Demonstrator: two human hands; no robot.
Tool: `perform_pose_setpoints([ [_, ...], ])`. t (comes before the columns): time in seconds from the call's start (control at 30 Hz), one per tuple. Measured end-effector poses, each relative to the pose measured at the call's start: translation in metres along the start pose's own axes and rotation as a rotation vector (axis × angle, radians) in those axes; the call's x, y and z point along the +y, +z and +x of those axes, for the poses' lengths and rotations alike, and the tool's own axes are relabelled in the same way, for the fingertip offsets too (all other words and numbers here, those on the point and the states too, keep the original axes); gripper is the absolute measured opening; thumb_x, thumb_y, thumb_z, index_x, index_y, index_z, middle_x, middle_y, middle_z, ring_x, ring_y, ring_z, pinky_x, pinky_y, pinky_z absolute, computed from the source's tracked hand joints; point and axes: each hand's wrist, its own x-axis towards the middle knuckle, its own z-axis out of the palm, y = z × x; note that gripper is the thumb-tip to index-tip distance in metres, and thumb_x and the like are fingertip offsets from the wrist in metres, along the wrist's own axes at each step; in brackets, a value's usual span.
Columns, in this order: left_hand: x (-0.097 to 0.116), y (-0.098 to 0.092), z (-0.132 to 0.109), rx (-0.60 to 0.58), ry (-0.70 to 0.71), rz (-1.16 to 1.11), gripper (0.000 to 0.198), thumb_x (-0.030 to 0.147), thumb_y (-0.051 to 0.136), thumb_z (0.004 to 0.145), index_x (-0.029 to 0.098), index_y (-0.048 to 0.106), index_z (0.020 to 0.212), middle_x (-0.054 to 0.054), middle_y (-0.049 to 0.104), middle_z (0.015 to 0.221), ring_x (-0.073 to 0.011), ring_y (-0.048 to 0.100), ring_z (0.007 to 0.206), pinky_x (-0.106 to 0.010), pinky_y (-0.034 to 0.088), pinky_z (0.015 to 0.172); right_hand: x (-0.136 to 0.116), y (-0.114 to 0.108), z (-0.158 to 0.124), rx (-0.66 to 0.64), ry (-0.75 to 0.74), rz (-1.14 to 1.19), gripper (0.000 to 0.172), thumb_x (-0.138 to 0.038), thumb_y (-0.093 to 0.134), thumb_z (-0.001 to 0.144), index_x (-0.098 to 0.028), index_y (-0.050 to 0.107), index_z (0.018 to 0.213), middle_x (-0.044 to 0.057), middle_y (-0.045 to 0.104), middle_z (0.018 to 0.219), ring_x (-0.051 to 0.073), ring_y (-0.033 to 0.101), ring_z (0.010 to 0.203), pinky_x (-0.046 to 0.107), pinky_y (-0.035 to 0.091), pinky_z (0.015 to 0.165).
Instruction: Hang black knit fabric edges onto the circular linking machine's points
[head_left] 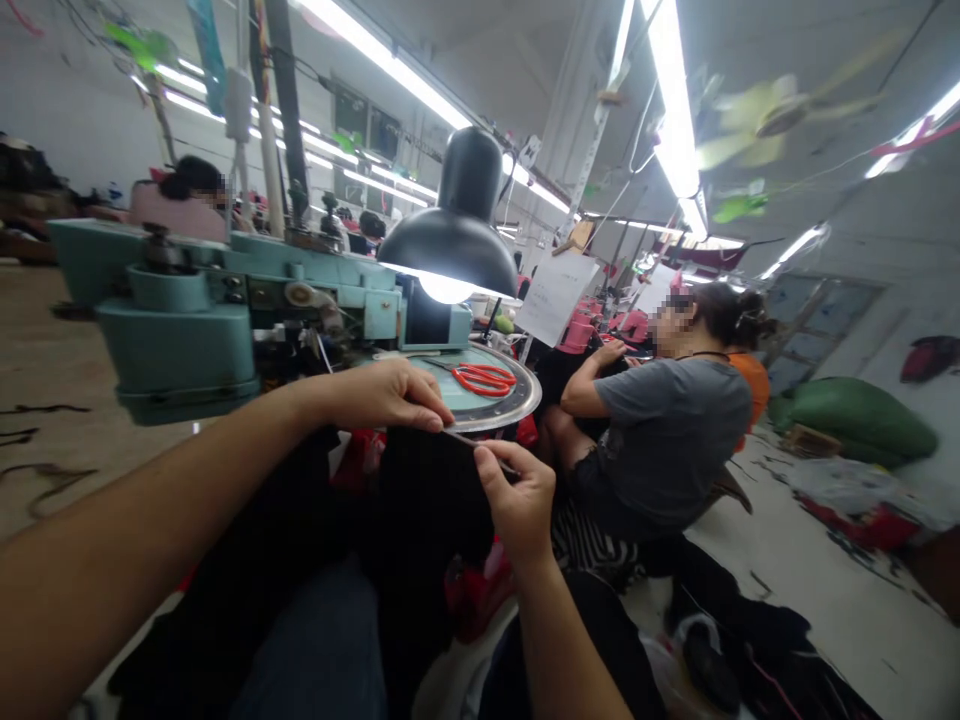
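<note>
My left hand (386, 395) pinches the top edge of a black fabric piece (427, 490) against the rim of a round metal dial (517, 405) on a teal machine (210, 310). Just below and to the right, my right hand (514, 495) is closed, pinching the same fabric edge close to the dial rim. The black fabric hangs down between my arms. Red-handled scissors (484, 378) lie on top of the dial, beyond both hands.
A black lamp (454, 235) shines over the dial. A person in a grey shirt (667, 440) sits to the right at another station. Another person (184, 200) sits behind the machine. Dark fabric (750, 640) lies on the floor at right; a green sack (855, 415) sits far right.
</note>
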Motion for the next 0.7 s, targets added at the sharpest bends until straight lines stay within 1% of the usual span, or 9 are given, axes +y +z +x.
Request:
perform_pose_setpoints([
  [0.1, -0.002, 0.0, -0.001, 0.021, 0.033, 0.0, 0.026, 0.038, 0.069, 0.087, 0.022, 0.083, 0.1, -0.005, 0.077, 0.091, -0.0163, 0.069, 0.082, -0.02, 0.05, 0.074, 0.004, 0.003, 0.0, 0.085, -0.032, -0.02, 0.016, -0.029, 0.069, 0.085, -0.017, 0.078, 0.089, 0.004, 0.078, 0.082, 0.019, 0.071, 0.074, 0.029, 0.058, 0.072],
  [0.2, -0.003, 0.0, -0.002, 0.032, 0.056, 0.001, 0.026, 0.039, 0.068, 0.088, 0.021, 0.083, 0.098, -0.005, 0.077, 0.091, -0.0163, 0.069, 0.083, -0.02, 0.05, 0.075, 0.009, 0.005, 0.001, 0.115, -0.036, -0.036, 0.016, -0.029, 0.069, 0.084, -0.016, 0.077, 0.089, 0.004, 0.077, 0.081, 0.018, 0.071, 0.073, 0.03, 0.058, 0.072],
  [0.3, -0.002, -0.001, -0.002, 0.037, 0.062, 0.002, 0.028, 0.042, 0.068, 0.088, 0.021, 0.083, 0.097, -0.005, 0.078, 0.09, -0.0161, 0.069, 0.082, -0.02, 0.05, 0.075, 0.01, 0.005, 0.003, 0.14, -0.009, -0.047, 0.017, -0.031, 0.07, 0.083, -0.015, 0.077, 0.088, 0.004, 0.076, 0.079, 0.018, 0.069, 0.071, 0.03, 0.057, 0.071],
  [0.37, -0.002, -0.001, -0.002, 0.033, 0.062, 0.009, 0.027, 0.041, 0.068, 0.088, 0.021, 0.083, 0.098, -0.005, 0.078, 0.091, -0.0158, 0.069, 0.083, -0.019, 0.05, 0.076, 0.009, 0.005, 0.004, 0.096, 0.035, -0.041, 0.019, -0.033, 0.07, 0.083, -0.015, 0.077, 0.084, 0.004, 0.075, 0.075, 0.018, 0.068, 0.068, 0.029, 0.056, 0.067],
  [0.43, -0.002, -0.002, -0.003, 0.018, 0.051, 0.011, 0.027, 0.04, 0.067, 0.088, 0.022, 0.083, 0.098, -0.004, 0.078, 0.092, -0.0156, 0.07, 0.084, -0.019, 0.05, 0.076, 0.006, 0.004, 0.005, 0.001, 0.073, -0.02, 0.023, -0.036, 0.07, 0.084, -0.015, 0.077, 0.078, 0.003, 0.073, 0.069, 0.017, 0.066, 0.064, 0.028, 0.053, 0.062],
  [0.5, -0.002, -0.002, -0.004, 0.011, 0.029, 0.002, 0.026, 0.039, 0.068, 0.087, 0.022, 0.083, 0.098, -0.004, 0.078, 0.094, -0.0158, 0.07, 0.085, -0.019, 0.05, 0.078, 0.002, 0.004, 0.004, -0.048, 0.077, -0.005, 0.025, -0.037, 0.069, 0.085, -0.015, 0.077, 0.076, 0.002, 0.073, 0.066, 0.017, 0.065, 0.062, 0.027, 0.051, 0.06],
  [0.6, -0.001, -0.003, -0.004, 0.005, 0.008, -0.014, 0.024, 0.037, 0.068, 0.087, 0.023, 0.083, 0.099, -0.004, 0.078, 0.094, -0.0159, 0.07, 0.086, -0.019, 0.05, 0.079, -0.001, 0.004, 0.001, -0.013, 0.027, -0.009, 0.022, -0.035, 0.068, 0.086, -0.016, 0.077, 0.078, 0.002, 0.074, 0.07, 0.017, 0.066, 0.065, 0.028, 0.053, 0.063],
  [0.7, -0.001, -0.003, -0.004, 0.003, 0.013, -0.015, 0.024, 0.037, 0.068, 0.087, 0.023, 0.083, 0.098, -0.004, 0.077, 0.093, -0.0151, 0.069, 0.085, -0.019, 0.049, 0.078, 0.0, 0.005, 0.0, 0.04, 0.002, -0.013, 0.018, -0.032, 0.068, 0.086, -0.017, 0.078, 0.085, 0.003, 0.077, 0.078, 0.019, 0.069, 0.07, 0.03, 0.057, 0.069],
])
